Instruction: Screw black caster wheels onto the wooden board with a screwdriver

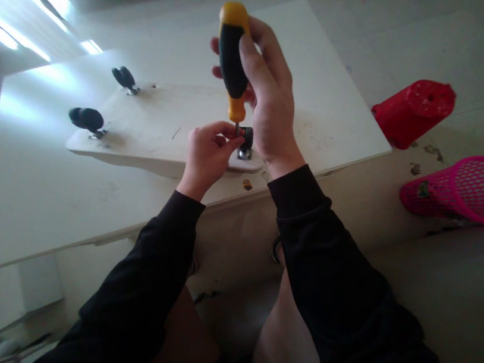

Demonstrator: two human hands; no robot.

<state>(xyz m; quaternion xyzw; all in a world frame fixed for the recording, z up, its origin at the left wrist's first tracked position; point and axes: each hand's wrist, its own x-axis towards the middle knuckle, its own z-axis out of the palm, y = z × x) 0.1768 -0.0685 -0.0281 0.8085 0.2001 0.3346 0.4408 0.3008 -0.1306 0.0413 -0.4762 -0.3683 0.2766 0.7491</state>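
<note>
My right hand (273,90) is wrapped round the black and yellow handle of a screwdriver (234,54), which points down. Its metal shaft meets the pinched fingertips of my left hand (210,156), beside a black caster wheel (247,138) with a shiny metal base. That caster sits near the right end of a white panel (165,116), which lies on a white table. Two more casters, one at the back (124,78) and one nearer (87,119), stand upright at the panel's left end. My fingers hide the screwdriver's tip and any screw under it.
The white table (41,201) extends to the left, with a small sticker near its front edge. On the floor to the right are a red bin (414,112) and a pink mesh basket (466,189), lying at a slant in view. My legs are below the table edge.
</note>
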